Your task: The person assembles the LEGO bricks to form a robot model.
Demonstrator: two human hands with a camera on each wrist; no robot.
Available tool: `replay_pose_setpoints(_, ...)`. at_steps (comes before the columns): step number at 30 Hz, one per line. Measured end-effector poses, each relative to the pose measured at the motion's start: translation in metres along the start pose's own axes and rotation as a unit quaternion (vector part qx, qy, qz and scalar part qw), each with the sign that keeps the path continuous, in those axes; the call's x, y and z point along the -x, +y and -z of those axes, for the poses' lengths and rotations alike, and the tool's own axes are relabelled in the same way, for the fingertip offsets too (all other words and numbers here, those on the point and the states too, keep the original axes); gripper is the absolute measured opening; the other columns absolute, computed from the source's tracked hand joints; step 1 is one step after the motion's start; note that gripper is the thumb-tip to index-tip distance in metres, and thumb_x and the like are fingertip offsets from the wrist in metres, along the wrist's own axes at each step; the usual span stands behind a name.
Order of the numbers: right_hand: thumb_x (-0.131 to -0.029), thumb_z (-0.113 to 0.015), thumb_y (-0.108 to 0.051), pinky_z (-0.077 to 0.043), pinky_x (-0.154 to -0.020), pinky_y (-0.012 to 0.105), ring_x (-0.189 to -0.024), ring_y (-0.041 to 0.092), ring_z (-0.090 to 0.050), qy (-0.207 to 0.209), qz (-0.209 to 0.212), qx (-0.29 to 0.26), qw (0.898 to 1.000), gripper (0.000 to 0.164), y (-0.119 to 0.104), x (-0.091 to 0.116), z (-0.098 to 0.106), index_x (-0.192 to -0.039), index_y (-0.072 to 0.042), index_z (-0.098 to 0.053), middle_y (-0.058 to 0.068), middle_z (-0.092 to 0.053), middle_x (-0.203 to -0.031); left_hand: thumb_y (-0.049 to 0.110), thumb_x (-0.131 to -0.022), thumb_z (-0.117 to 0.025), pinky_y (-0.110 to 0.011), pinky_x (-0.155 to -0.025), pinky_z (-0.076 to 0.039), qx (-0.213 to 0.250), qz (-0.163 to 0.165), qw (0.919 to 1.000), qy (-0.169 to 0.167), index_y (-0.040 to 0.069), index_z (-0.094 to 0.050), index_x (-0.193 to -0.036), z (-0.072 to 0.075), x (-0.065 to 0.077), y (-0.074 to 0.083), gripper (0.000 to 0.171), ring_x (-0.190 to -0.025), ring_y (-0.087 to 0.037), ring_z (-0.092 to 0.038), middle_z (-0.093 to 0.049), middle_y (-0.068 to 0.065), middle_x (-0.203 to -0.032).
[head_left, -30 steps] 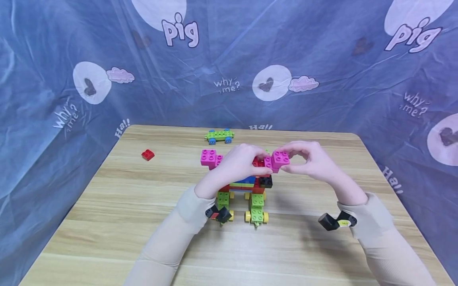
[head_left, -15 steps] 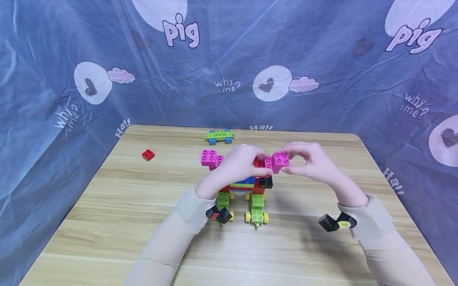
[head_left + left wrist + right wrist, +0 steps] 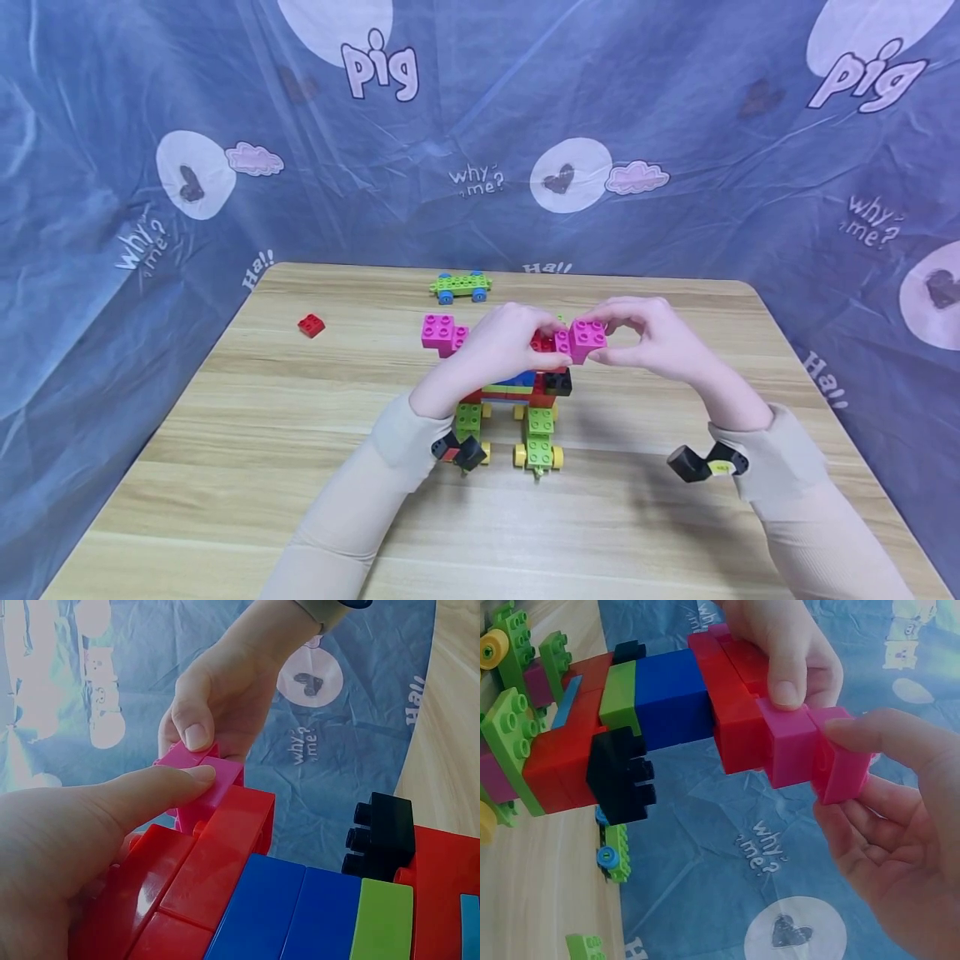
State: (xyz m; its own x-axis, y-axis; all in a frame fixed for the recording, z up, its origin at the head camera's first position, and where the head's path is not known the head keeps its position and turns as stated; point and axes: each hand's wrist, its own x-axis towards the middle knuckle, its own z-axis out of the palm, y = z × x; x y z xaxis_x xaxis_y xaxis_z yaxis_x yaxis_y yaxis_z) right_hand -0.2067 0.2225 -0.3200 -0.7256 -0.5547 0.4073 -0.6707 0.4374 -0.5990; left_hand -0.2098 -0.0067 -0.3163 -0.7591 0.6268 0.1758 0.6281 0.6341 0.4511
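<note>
A block figure stands mid-table, with blue bricks (image 3: 675, 697) in its body, red bricks (image 3: 739, 735) across its top and green feet (image 3: 539, 452) on yellow wheels. At its right end an inner pink brick (image 3: 789, 742) joins the red row. My left hand (image 3: 517, 340) pinches this inner brick, its thumb pressing the pink face in the left wrist view. Thumb and fingers of my right hand (image 3: 651, 337) pinch the outer pink brick (image 3: 588, 335), which sits against the inner one. My left forearm hides part of the figure.
Pink bricks (image 3: 438, 332) stick out at the figure's left end. A black brick (image 3: 558, 382) juts from its lower right side. Farther back are a green wheeled base (image 3: 461, 286) with blue wheels and a loose red brick (image 3: 311, 325). Patterned blue cloth (image 3: 480, 217) surrounds the table.
The outer pink brick has barely shifted in the right hand. Both hands otherwise keep the same place and hold.
</note>
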Motion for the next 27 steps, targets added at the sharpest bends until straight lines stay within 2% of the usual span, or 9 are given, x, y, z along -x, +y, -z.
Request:
replay_pose_setpoints(5,-0.071,-0.080,0.001,-0.049,-0.078,0.012,-0.081,0.003,-0.060,-0.012,-0.011,0.001,1.000,0.037,-0.0018,-0.0020,0.0017,-0.107,0.001,-0.071,0.010,-0.072,-0.098,0.040,-0.084,-0.074,-0.020,-0.074,-0.051,-0.002,-0.004,1.0000,0.002,0.013,-0.070,-0.118,-0.0002,0.0001,-0.0006,0.044,-0.085,-0.008,-0.065,-0.074,0.001,-0.101)
replay_pose_setpoints(10,-0.070,-0.080,0.002,-0.048,-0.079,0.012,-0.081,0.003,-0.060,-0.008,-0.016,0.004,1.000,0.036,-0.0023,-0.0010,0.0008,-0.105,0.003,-0.070,0.011,-0.072,-0.096,0.041,-0.083,-0.074,-0.020,-0.075,-0.050,-0.002,-0.004,1.0000,0.004,0.013,-0.070,-0.118,-0.0006,0.0003,-0.0008,0.044,-0.086,-0.008,-0.065,-0.074,0.001,-0.102)
replay_pose_setpoints(27,-0.067,-0.079,0.007,-0.047,-0.083,0.009,-0.083,0.000,-0.060,0.010,0.013,0.003,1.000,0.039,0.0023,0.0020,-0.0025,-0.105,0.003,-0.069,0.013,-0.072,-0.096,0.041,-0.083,-0.074,-0.021,-0.079,-0.052,0.001,0.002,1.0000,0.000,0.013,-0.069,-0.119,-0.0008,0.0002,-0.0010,0.046,-0.093,-0.010,-0.066,-0.073,0.001,-0.106)
